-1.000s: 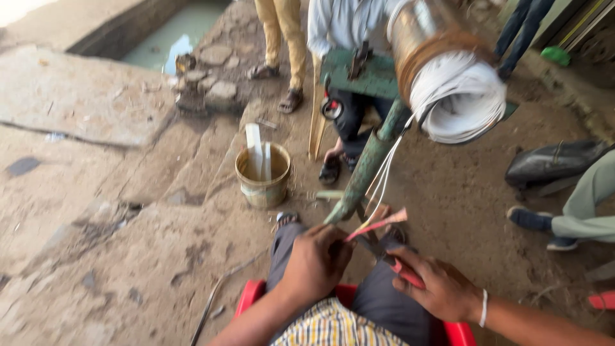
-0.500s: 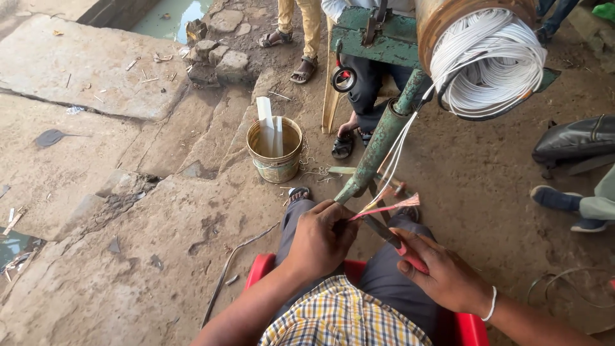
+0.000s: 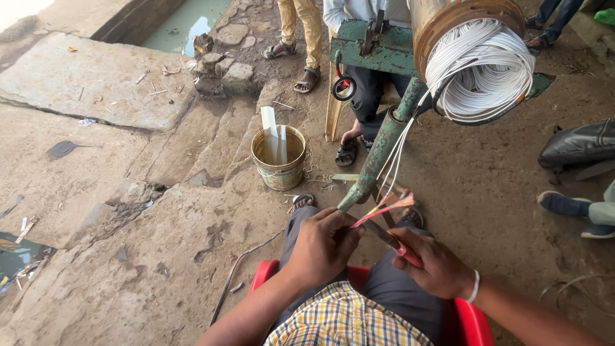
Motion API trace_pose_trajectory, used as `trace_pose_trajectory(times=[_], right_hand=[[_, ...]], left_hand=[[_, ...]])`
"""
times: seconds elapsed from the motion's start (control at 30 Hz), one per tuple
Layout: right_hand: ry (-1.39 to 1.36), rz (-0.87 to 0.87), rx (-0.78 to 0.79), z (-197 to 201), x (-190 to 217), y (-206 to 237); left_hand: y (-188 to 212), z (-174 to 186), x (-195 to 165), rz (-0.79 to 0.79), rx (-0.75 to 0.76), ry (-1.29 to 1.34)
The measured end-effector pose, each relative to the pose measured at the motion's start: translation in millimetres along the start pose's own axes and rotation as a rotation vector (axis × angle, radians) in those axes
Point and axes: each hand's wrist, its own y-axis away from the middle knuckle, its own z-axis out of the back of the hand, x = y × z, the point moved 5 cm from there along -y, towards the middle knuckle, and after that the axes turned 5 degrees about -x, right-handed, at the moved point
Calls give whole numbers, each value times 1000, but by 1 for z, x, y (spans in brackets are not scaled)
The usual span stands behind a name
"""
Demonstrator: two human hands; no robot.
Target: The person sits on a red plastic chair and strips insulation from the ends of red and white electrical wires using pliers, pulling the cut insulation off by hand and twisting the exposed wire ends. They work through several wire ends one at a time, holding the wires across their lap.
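Both hands have stayed put: my left hand still pinches the pink-tipped wires, my right hand still grips the red-handled tool.

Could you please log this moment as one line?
left hand: pinching pink-sleeved wires | right hand: holding red-handled tool at wires | white coil above | bucket ahead

A worn metal bucket holding white strips stands on dirt ground at centre. Far left, a stone slab borders a channel of greenish water. A dark bag lies far right.
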Motion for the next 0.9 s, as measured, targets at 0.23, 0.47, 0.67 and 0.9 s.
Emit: trace_pose_trajectory(times=[0.23, 0.47, 0.67, 0.9], right_hand=[[-233, 302, -99, -32, -15, -41], [-327, 247, -98, -70, -47, -59], [-352, 373, -168, -74, -57, -68], [-339, 387, -225, -79, -59, -74]], left_hand=[[-1, 13, -4, 34, -3, 19], [-7, 17, 1, 24, -20, -14], [-10, 19, 4, 59, -15, 7], [-9, 24, 8, 67, -49, -10]])
